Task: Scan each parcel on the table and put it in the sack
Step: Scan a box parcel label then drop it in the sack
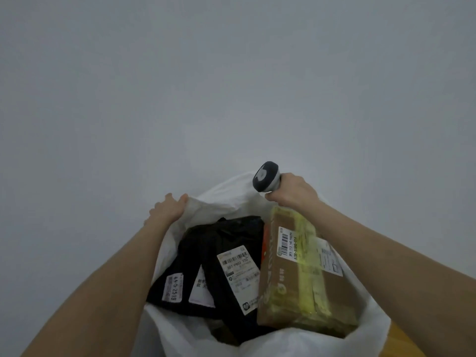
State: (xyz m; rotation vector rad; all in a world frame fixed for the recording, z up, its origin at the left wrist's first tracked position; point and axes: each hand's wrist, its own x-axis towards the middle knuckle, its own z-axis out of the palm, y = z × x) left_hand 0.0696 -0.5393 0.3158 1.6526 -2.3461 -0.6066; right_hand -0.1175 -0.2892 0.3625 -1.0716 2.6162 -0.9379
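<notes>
A white sack (pixel 206 338) stands open below me. Inside lie black plastic mailers (pixel 206 243) with white address labels and a brown cardboard box (pixel 286 287) wrapped in yellow tape, leaning at the right. My left hand (pixel 167 208) grips the sack's far left rim, thumb over the edge. My right hand (pixel 292 190) holds a grey handheld scanner (pixel 265 176) above the sack's far rim, its dark head pointing up and left.
A plain grey-white wall or floor fills the whole upper view. A strip of wooden surface (pixel 404 341) shows at the lower right, beside the sack.
</notes>
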